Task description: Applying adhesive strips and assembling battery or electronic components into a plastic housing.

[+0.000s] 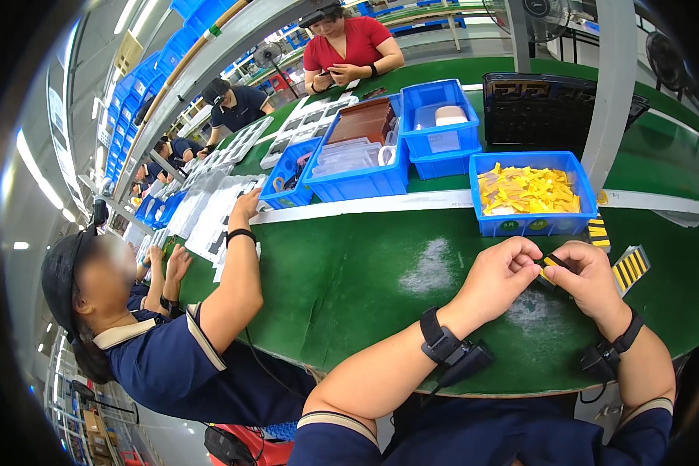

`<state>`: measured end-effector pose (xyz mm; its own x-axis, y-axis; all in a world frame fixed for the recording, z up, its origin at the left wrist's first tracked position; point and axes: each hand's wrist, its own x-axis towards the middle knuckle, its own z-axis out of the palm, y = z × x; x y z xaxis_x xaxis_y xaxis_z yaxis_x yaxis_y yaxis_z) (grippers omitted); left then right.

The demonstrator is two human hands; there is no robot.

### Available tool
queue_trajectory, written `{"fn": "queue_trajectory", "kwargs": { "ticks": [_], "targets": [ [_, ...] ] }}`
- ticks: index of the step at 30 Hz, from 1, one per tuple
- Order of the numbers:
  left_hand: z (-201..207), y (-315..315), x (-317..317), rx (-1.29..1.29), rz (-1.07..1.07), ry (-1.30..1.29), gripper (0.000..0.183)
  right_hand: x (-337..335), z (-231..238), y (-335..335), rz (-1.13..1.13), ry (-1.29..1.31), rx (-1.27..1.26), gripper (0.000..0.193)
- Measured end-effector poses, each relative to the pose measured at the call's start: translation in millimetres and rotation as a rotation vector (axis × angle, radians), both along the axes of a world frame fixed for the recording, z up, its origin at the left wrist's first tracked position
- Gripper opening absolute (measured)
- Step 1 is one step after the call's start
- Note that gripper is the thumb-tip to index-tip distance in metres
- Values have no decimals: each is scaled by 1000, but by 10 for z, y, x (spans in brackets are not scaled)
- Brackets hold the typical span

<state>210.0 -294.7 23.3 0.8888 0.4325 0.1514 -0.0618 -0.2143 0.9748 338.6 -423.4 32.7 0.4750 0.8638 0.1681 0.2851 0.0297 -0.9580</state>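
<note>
Over the green table, my left hand [502, 272] and my right hand [586, 276] meet fingertip to fingertip. Between them is a small black-and-yellow piece [553, 262], pinched by the thumb and fingers of both hands; most of it is hidden. Just right of my right hand lies a strip with black and yellow stripes [631, 269], and a second striped strip [599, 231] rests behind it, by the bin. A blue bin [532, 227] full of small yellow pieces [526, 190] stands beyond my hands.
Further bins stand at the back: one with brown and clear trays [357, 185], a stacked pair [443, 144]. A metal post [603, 101] rises behind the yellow pieces, beside a black panel [537, 109]. One co-worker [171, 342] sits close on the left; another [349, 50] sits across.
</note>
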Motion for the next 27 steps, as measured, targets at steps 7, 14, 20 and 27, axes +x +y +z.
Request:
{"fn": "queue_trajectory", "kwargs": {
  "ticks": [7, 14, 20, 27],
  "targets": [
    [-5, -7, -11, 46, 12, -10, 15, 8, -23, -1, 5, -4, -7, 10],
    [-7, -1, -14, 44, 10, -11, 16, -6, 3, 3, -10, -74, 3, 11],
    [-1, -11, -18, 21, 19, -18, 15, -5, -17, -8, -19, -58, 8, 12],
    [-57, 0, -16, 11, -5, -30, 17, 0, -3, -5, 3, -99, 2, 13]
  ]
}}
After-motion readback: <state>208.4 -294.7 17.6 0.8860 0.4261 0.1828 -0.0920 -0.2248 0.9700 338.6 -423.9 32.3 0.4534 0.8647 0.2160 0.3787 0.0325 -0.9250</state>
